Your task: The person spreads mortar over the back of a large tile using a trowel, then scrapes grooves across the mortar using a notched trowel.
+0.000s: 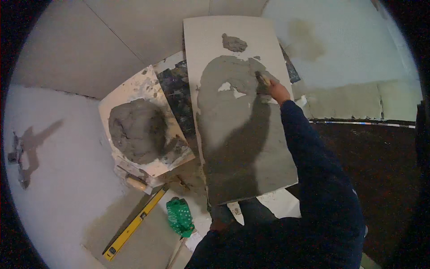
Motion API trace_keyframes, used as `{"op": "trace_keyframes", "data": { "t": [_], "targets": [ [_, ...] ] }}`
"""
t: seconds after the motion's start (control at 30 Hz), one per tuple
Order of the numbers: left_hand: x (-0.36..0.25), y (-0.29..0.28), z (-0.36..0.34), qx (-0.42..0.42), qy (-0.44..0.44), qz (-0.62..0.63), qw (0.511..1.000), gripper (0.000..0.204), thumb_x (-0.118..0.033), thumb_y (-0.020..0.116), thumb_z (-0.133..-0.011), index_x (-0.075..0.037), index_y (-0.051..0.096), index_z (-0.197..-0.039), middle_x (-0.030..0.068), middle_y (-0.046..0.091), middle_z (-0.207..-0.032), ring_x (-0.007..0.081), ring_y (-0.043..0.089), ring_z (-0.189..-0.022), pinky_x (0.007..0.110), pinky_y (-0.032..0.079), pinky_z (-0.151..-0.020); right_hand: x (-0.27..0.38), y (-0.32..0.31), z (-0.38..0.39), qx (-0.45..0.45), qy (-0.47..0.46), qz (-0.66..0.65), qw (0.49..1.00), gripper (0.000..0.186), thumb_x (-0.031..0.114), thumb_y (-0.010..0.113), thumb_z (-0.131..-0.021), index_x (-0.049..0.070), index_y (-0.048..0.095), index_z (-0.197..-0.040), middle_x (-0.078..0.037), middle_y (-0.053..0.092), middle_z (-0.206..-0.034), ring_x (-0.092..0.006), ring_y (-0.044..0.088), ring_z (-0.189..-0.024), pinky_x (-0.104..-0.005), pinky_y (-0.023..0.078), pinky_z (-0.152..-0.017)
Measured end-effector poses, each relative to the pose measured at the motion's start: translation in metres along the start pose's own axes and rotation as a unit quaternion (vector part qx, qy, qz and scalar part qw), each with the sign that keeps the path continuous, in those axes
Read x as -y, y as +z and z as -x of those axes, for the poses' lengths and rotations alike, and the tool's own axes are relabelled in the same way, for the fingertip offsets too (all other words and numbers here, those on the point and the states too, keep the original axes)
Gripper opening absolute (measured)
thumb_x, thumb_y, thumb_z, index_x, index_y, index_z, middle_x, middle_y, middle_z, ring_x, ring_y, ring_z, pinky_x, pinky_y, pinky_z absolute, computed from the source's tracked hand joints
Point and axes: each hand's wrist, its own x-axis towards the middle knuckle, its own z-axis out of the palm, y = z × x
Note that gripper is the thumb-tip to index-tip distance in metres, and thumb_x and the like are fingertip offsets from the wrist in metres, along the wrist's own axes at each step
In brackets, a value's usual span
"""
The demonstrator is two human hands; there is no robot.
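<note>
Mortar (228,130) lies spread over most of a long pale board (195,36), smooth and grey toward the near end, with two bare pale patches showing through farther up and a small clump (234,43) apart from it near the far edge. The right hand (280,93) is at the upper right of this layer, its fingers closed around the handle of a trowel (265,80), whose blade is hard to make out against the grey. The left hand (221,223) is dim, low by the board's near end; I cannot tell how its fingers stand. To the left, a second board (127,87) bears a big mound (138,130), with a wooden-handled tool (135,182) just beyond its near corner. Nearer the person lie a yellow level (134,226), set aslant, and a crumpled green bag (179,217) with white dots.
</note>
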Motion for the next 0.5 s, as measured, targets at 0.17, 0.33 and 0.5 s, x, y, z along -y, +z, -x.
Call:
{"op": "trace_keyframes", "data": {
  "t": [0.17, 0.33, 0.5],
  "targets": [
    [-0.024, 0.009, -0.025, 0.013, 0.008, -0.031, 0.999, 0.087, -0.043, 0.065, -0.065, -0.008, 0.028, -0.136, 0.0143, 0.037, -0.135, 0.0272, 0.047, -0.112, 0.036, 0.042, -0.088, -0.128, -0.003, 0.061, 0.013, -0.039, 0.088, 0.995, 0.036, 0.024, 0.046, -0.087, 0.002, 0.049, -0.115, -0.019, 0.059, -0.084, -0.0334, 0.059, -0.080, -0.0380, 0.047, -0.067],
    [-0.006, 0.000, -0.027, -0.017, -0.026, -0.025, 0.999, 0.097, -0.051, 0.067, -0.061, -0.008, 0.026, -0.137, 0.0153, 0.035, -0.136, 0.0286, 0.044, -0.116, 0.037, 0.040, -0.093, -0.075, 0.041, 0.085, 0.075, 0.273, -0.633, 0.721, 0.032, 0.029, 0.048, -0.090, 0.004, 0.047, -0.110, -0.011, 0.054, -0.075, -0.0205, 0.054, -0.059, -0.0329, 0.046, -0.056],
    [-0.002, 0.010, -0.037, -0.045, -0.003, -0.015, 0.999, 0.106, -0.059, 0.069, -0.057, -0.007, 0.024, -0.138, 0.0163, 0.032, -0.138, 0.0299, 0.041, -0.121, 0.038, 0.038, -0.098, -0.033, 0.044, -0.011, 0.139, 0.262, -0.529, 0.796, 0.038, 0.042, 0.035, -0.093, 0.008, 0.051, -0.090, -0.002, 0.054, -0.069, -0.0150, 0.045, -0.048, -0.0290, 0.042, -0.044]
  ]
}}
